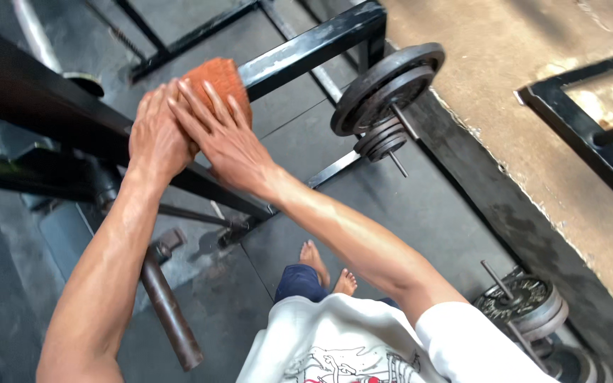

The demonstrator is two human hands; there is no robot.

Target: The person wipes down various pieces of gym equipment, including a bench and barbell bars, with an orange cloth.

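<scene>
**Both hands press cloth to gym frame**

Seen from above, a person's bare feet [328, 273] stand on the dark rubber floor mat [406, 213]. The left hand [156, 135] and right hand [223, 138] lie overlapped, fingers spread flat, on a folded orange woven cloth [227, 79] pressed against the black painted steel frame bar [299, 51]. Wiping appears under way; the next stroke likely calls for steady downward pressure along the bar. Beyond, round grey iron weight plates [384, 89] sit on a short bar; more plates [526, 301] lie near the wall. No containers show.

both hands [193, 135] overlapped, fingers [203, 106] flat
</scene>
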